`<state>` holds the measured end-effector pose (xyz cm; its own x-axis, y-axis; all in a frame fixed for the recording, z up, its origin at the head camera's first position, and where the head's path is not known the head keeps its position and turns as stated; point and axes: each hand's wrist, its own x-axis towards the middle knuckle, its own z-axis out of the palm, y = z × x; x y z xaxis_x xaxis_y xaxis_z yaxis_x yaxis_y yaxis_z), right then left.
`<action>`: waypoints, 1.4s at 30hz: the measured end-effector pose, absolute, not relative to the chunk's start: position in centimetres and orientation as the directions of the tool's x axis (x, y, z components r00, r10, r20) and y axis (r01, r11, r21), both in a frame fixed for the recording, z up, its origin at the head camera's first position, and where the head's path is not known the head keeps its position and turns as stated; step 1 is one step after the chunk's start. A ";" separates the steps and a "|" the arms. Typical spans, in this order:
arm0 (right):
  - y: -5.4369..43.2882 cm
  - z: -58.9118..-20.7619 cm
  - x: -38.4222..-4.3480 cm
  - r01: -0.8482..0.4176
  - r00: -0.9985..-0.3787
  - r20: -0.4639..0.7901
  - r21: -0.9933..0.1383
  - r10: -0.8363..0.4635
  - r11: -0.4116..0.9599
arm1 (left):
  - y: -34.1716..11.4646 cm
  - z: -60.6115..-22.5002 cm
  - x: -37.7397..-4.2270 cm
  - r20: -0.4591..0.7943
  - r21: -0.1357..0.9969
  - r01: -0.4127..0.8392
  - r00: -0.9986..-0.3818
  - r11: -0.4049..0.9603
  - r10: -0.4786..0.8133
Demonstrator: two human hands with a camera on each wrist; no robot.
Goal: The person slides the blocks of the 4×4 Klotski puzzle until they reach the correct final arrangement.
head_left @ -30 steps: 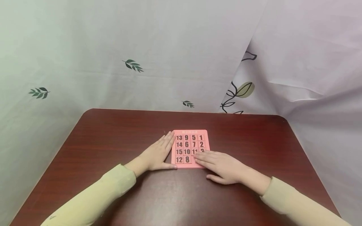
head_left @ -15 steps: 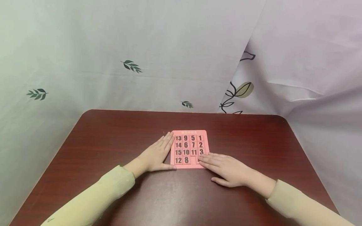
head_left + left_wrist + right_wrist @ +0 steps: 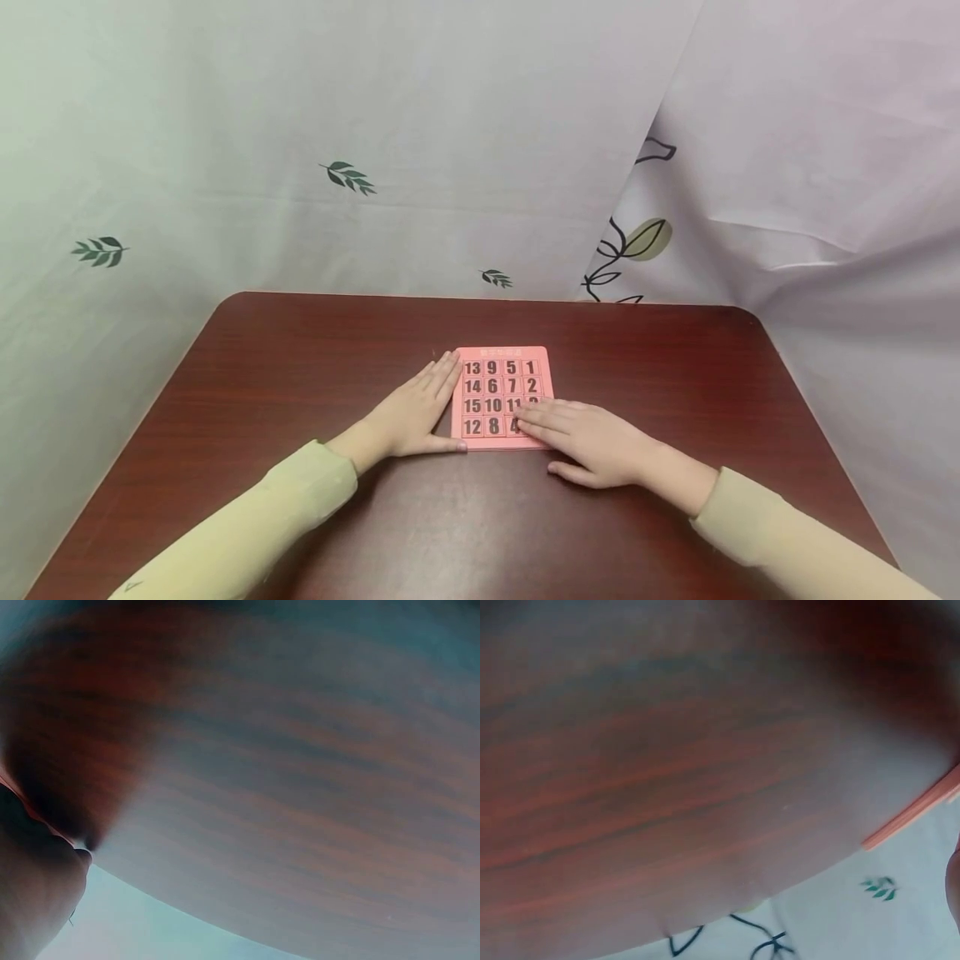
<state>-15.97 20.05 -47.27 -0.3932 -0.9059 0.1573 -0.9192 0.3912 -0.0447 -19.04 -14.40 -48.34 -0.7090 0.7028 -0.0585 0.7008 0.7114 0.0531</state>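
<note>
A pink sliding number puzzle [image 3: 501, 445] lies flat on the table, its numbered tiles in rows. My left hand [image 3: 417, 408] lies along its left side, fingers straight at the upper left edge and thumb stretched along the lower left corner. My right hand [image 3: 588, 442] reaches over the lower right part with extended fingers, their tips at the 11 and 4 tiles. It partly covers the tile 4 [image 3: 513, 426] and hides the bottom right corner. In the right wrist view, the edge of the puzzle [image 3: 907, 821] shows at the right.
The dark red-brown wooden table [image 3: 337, 342] has rounded far corners. Behind and beside it hang pale curtains [image 3: 420, 108] with leaf prints, close to the table's edges. Both wrist views show mostly tabletop.
My right hand drew back to the right, then slid left again. The tile 4 moved left from the bottom right corner into the gap beside 8. My left hand stayed put.
</note>
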 end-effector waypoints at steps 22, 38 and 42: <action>22.2 -47.9 -15.1 -0.908 -0.412 0.201 -0.001 -0.889 0.420 | -14.4 -48.3 -19.1 -0.074 0.035 0.695 -0.714 0.718 0.696; 21.7 -47.0 -17.7 -0.834 -0.551 0.158 -0.072 -0.819 0.547 | -14.4 -48.4 -19.0 -0.071 0.036 0.696 -0.714 0.717 0.696; 21.2 -47.1 -18.6 -0.821 -0.570 0.124 -0.079 -0.812 0.565 | -14.5 -48.5 -19.0 -0.065 0.031 0.695 -0.715 0.718 0.696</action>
